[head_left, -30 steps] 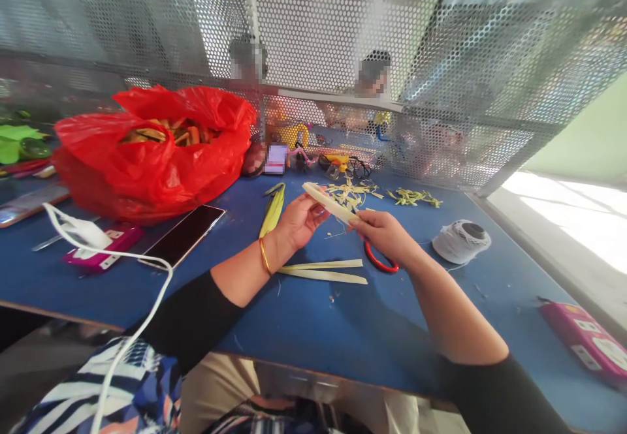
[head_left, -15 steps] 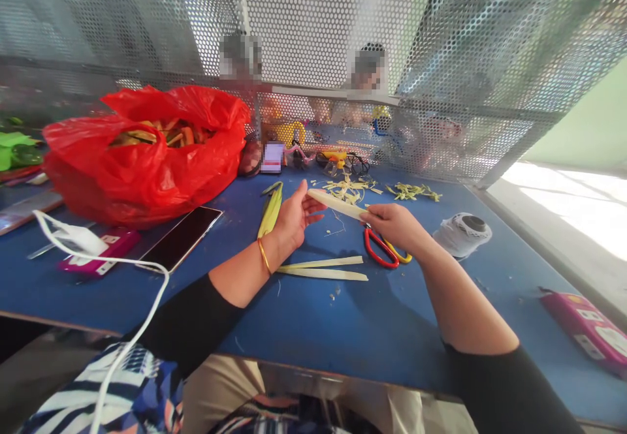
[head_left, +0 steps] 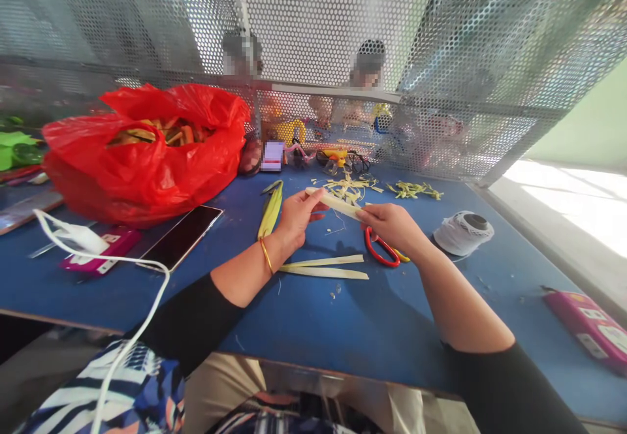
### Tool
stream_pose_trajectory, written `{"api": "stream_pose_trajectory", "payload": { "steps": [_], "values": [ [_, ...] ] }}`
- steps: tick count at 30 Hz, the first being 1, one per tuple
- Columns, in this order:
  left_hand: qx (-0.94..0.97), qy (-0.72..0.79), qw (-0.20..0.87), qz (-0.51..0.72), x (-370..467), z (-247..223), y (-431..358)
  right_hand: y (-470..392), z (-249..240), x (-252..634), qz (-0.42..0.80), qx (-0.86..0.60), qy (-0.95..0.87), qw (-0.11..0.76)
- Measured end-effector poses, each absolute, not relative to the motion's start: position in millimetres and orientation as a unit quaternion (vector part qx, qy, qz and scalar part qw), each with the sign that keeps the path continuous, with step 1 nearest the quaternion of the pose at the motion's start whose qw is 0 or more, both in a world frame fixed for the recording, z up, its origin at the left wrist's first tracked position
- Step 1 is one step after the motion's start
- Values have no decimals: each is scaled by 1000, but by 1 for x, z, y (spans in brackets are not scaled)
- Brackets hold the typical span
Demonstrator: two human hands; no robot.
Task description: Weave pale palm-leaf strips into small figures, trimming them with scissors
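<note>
A pale leaf strip (head_left: 337,204) is stretched between my two hands above the blue table. My left hand (head_left: 296,217) pinches its far left end between thumb and fingers. Its right end is in the closed fingers of my right hand (head_left: 386,222). Red-handled scissors (head_left: 379,248) lie partly under my right hand. Two more pale strips (head_left: 328,268) lie flat nearer me, their left ends hidden by my left wrist. Behind that wrist rests a yellow-green husk bundle (head_left: 271,212). Cut pale scraps (head_left: 350,188) are heaped beyond the held strip.
A red plastic bag (head_left: 151,173) stands at the left behind a dark phone (head_left: 182,238) and a white cable (head_left: 164,290). At the right are a spool of white thread (head_left: 460,235) and a magenta box (head_left: 582,323). Perforated metal panels (head_left: 313,36) rise behind; people sit beyond.
The fingers of my left hand have closed on the strip's left end, where they were spread before. My right hand has shifted slightly left.
</note>
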State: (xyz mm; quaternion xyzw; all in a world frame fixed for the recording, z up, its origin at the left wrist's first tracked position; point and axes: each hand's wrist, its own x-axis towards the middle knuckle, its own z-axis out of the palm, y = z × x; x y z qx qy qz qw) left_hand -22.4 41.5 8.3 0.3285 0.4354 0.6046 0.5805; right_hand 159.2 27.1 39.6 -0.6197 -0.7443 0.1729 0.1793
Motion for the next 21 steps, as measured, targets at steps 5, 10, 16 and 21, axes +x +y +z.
{"api": "stream_pose_trajectory", "payload": {
  "steps": [5, 10, 16, 21],
  "values": [
    [363, 455, 534, 613, -23, 9, 41, 29, 38, 160, 143, -622, -747, 186],
    [388, 443, 517, 621, -25, 10, 42, 28, 40, 159, 144, -623, -749, 172],
    [390, 434, 526, 618, -24, 11, 41, 27, 41, 158, 153, -630, -744, 160],
    [378, 444, 520, 624, -24, 12, 41, 28, 37, 158, 106, -617, -763, 163]
  ]
}}
